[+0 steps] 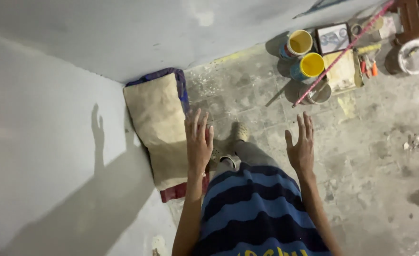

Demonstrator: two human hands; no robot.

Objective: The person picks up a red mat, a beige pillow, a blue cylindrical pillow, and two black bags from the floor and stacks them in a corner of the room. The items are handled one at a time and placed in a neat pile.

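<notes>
1. My left hand (198, 141) hovers, fingers spread, holding nothing, over the tan sack's (158, 124) right edge.
2. My right hand (301, 146) hangs apart, empty, above bare concrete floor (380, 161).
3. Yellow paint buckets (306, 54) stand well away by the wall.

1. The wall (43, 142) stands on the left, and the floor (361, 156) spreads to its right.
2. A sack (157, 128) lies in the corner against the wall, on top of folded cloth (181, 192).
3. The left hand (198, 142) hangs over the right edge of the sack; the right hand (301, 149) is well apart, over the bare floor.
4. Between the hands, lower down, the person's feet (233, 142) stand on the floor.
5. Far ahead on the right, two buckets (304, 54) stand side by side by the back wall.
6. A long stick (342, 52) leans across a third bucket (319, 92), just right of the two.
7. A tub (414, 57) stands furthest right.
</notes>
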